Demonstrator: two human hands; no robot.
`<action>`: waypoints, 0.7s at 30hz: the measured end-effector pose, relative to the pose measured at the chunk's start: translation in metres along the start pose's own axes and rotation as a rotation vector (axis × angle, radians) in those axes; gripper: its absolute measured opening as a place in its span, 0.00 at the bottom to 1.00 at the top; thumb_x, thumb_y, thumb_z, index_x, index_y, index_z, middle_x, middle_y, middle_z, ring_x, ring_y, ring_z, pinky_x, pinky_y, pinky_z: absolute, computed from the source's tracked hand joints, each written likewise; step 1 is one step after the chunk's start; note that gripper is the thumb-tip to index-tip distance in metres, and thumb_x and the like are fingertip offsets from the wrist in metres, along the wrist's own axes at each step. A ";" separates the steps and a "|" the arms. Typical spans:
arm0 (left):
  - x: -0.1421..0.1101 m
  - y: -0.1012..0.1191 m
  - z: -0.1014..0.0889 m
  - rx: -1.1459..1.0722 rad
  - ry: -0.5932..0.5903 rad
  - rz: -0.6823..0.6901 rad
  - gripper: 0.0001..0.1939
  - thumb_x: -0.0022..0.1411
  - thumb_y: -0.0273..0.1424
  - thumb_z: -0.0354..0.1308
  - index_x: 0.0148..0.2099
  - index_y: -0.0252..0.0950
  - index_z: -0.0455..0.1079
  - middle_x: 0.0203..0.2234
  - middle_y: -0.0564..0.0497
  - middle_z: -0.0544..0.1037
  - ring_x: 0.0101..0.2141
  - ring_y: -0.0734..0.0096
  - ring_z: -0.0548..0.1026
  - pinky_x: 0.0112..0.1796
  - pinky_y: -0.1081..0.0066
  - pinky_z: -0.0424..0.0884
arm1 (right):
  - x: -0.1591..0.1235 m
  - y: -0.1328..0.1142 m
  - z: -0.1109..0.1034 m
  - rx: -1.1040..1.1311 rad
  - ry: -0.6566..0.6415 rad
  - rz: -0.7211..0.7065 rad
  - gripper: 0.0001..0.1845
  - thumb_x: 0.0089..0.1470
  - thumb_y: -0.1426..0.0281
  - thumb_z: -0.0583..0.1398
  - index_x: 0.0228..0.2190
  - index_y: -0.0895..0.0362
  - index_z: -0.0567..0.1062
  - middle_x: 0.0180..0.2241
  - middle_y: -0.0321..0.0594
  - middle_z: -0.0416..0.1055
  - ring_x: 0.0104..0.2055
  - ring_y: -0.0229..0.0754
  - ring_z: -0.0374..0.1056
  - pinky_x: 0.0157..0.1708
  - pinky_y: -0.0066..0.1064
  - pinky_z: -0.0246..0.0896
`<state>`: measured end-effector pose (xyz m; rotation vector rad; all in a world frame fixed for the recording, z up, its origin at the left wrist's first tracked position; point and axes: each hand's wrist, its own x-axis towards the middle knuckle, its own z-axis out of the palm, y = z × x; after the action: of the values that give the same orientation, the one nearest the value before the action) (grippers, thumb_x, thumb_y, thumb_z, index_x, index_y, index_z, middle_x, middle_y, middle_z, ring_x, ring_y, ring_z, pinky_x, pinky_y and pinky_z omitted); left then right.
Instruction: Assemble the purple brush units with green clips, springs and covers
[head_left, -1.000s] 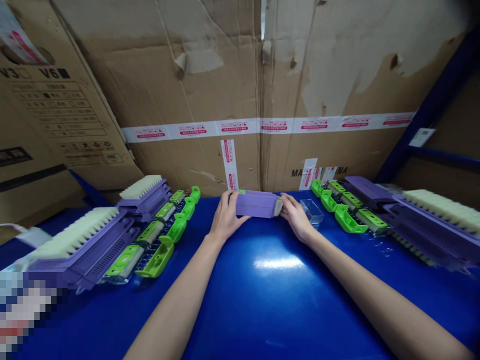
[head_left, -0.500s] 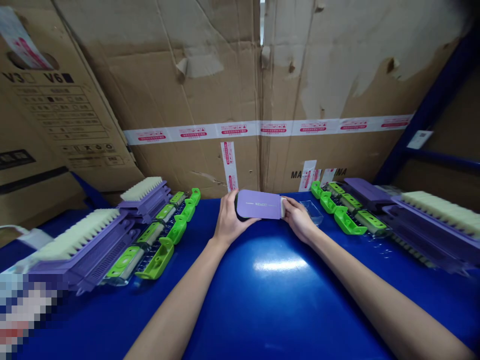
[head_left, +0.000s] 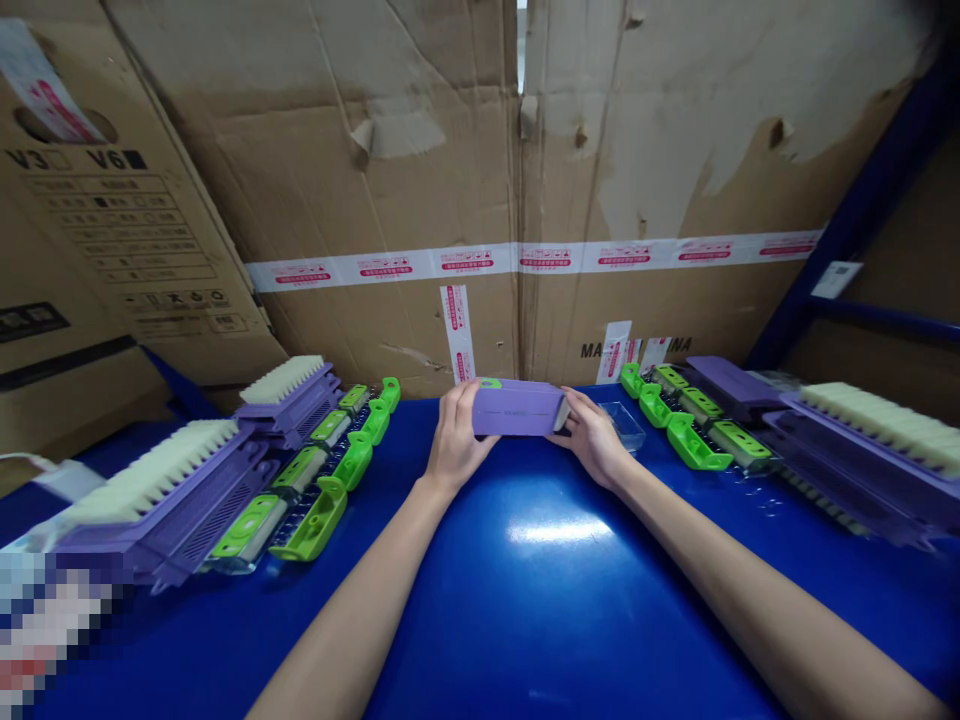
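- The fingers of the left hand [head_left: 456, 445] are closed on the left end of the purple case [head_left: 517, 410]; its back side is hidden.
- The fingers of the right hand [head_left: 596, 440] are clamped on its right end, with some fingertips hidden.
- The case is near the back of the counter [head_left: 525, 620]; whether it touches the surface, I cannot tell well.
- The clear box [head_left: 628, 428] is partly covered by the right hand.
- Between the forearms, the counter stretches widely to the lower edge.
- Green brackets [head_left: 322, 515] border the left side; the right purple housings [head_left: 870, 475] are cut off.
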<state>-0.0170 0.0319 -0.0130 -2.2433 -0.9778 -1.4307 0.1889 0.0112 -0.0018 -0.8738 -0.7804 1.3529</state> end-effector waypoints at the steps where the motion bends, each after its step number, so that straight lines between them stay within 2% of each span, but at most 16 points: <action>1: 0.000 0.001 -0.001 0.004 -0.004 0.020 0.42 0.53 0.28 0.63 0.65 0.37 0.44 0.52 0.38 0.64 0.55 0.53 0.64 0.54 0.53 0.65 | -0.001 0.001 0.001 0.012 -0.002 0.004 0.16 0.48 0.59 0.62 0.40 0.49 0.69 0.39 0.34 0.73 0.41 0.41 0.68 0.40 0.39 0.65; 5: 0.000 0.004 -0.002 -0.002 -0.017 0.027 0.44 0.55 0.28 0.62 0.66 0.38 0.40 0.55 0.37 0.61 0.57 0.53 0.62 0.55 0.53 0.63 | 0.000 0.003 0.001 0.052 0.015 0.020 0.15 0.46 0.61 0.64 0.37 0.50 0.70 0.33 0.32 0.73 0.37 0.40 0.69 0.40 0.39 0.66; 9: 0.000 0.002 -0.002 -0.039 0.003 -0.055 0.42 0.52 0.31 0.64 0.64 0.36 0.47 0.55 0.36 0.59 0.58 0.52 0.61 0.56 0.53 0.63 | 0.001 0.002 0.000 0.073 0.063 0.038 0.16 0.45 0.64 0.65 0.37 0.50 0.69 0.30 0.32 0.72 0.36 0.40 0.69 0.39 0.39 0.67; 15: 0.003 0.009 -0.001 -0.094 0.004 -0.097 0.43 0.47 0.43 0.67 0.60 0.35 0.53 0.51 0.38 0.65 0.54 0.52 0.65 0.54 0.53 0.65 | -0.001 0.002 0.001 -0.029 0.025 0.044 0.16 0.48 0.62 0.63 0.40 0.51 0.69 0.37 0.36 0.72 0.38 0.41 0.69 0.33 0.37 0.72; 21: 0.002 0.021 0.004 -0.148 -0.058 -0.180 0.50 0.45 0.46 0.67 0.64 0.35 0.47 0.54 0.37 0.65 0.56 0.52 0.64 0.54 0.55 0.65 | 0.001 0.004 0.002 -0.134 0.095 0.081 0.18 0.50 0.66 0.62 0.44 0.53 0.67 0.40 0.40 0.70 0.34 0.40 0.70 0.24 0.35 0.74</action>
<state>0.0002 0.0195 -0.0110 -2.3650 -1.1523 -1.5684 0.1850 0.0126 -0.0045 -1.0775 -0.7752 1.3307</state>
